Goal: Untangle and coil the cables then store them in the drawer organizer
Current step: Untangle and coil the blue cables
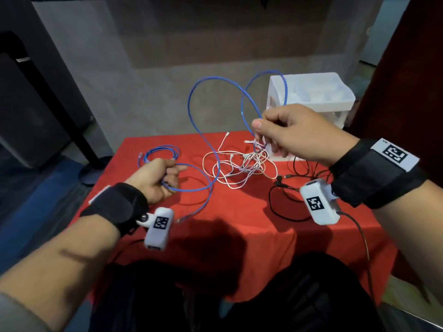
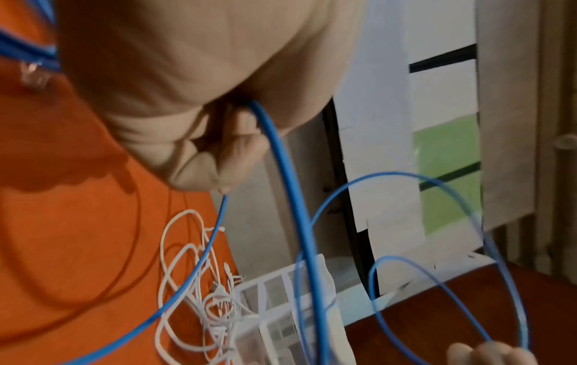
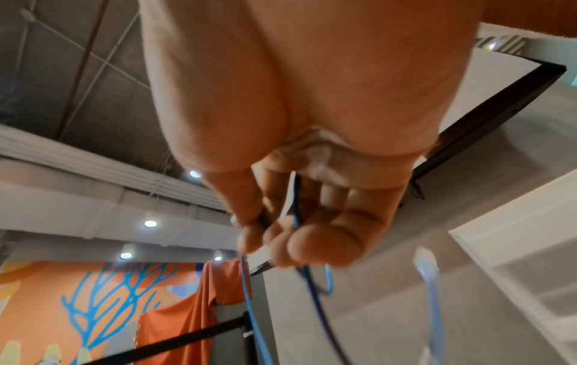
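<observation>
A long blue cable [image 1: 200, 130] loops high in the air above the red table [image 1: 239, 212]. My right hand [image 1: 285, 133] is raised and pinches the blue cable [image 3: 295, 212] together with a thin white strand [image 3: 287, 200]. Low at the table's left, my left hand [image 1: 160, 177] grips another stretch of the blue cable [image 2: 281, 158]. A tangle of white cables [image 1: 242, 164] lies mid-table, also seen as white cables [image 2: 193, 284] from the left wrist. A second blue cable [image 1: 163, 153] lies coiled at the far left. The white drawer organizer [image 1: 311, 97] stands at the back right.
Black cables [image 1: 285, 190] sprawl on the right of the table, under my right wrist. The organizer [image 2: 281, 308] sits close beside the white tangle. The table's near edge borders my lap. A dark stand [image 1: 60, 104] rises to the left of the table.
</observation>
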The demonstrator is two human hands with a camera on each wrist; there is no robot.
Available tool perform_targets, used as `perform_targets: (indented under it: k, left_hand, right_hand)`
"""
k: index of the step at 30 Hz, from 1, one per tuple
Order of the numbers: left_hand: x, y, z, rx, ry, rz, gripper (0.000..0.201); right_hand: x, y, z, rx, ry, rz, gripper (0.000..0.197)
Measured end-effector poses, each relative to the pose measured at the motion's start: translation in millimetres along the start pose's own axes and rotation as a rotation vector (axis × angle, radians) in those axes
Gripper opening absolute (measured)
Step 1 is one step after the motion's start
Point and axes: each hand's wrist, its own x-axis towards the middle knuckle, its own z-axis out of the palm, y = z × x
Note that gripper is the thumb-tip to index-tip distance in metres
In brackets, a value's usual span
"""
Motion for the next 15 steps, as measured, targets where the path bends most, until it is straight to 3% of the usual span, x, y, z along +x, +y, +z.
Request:
perform_targets:
  k: [2, 4, 6, 9, 12, 15]
  left_hand:
    - [-12, 9, -11, 0.165, 0.013, 0.041, 0.032]
    - [-25, 17, -17, 0.227, 0.053, 0.177, 0.030]
    - [-36, 26, -18, 0.212, 0.111, 0.358, 0.030]
    - [-52, 36, -11, 0.152, 0.148, 0.604, 0.030]
    - [-70, 37, 0, 0.182, 0.116, 0.761, 0.026]
    - [-89, 32, 10, 0.254, 0.049, 0.831, 0.026]
  right_hand:
    - [-5, 11, 5, -0.046, -0.114, 0.029, 0.035]
    - [-5, 20, 15, -0.087, -0.182, 0.062, 0.035]
    - [5, 28, 27, -0.132, -0.175, 0.090, 0.033]
    - [26, 38, 42, -0.076, -0.079, 0.140, 0.014]
    - [36, 46, 50, -0.077, -0.089, 0.253, 0.050]
    - [28, 33, 53, -0.341, -0.010, 0.174, 0.048]
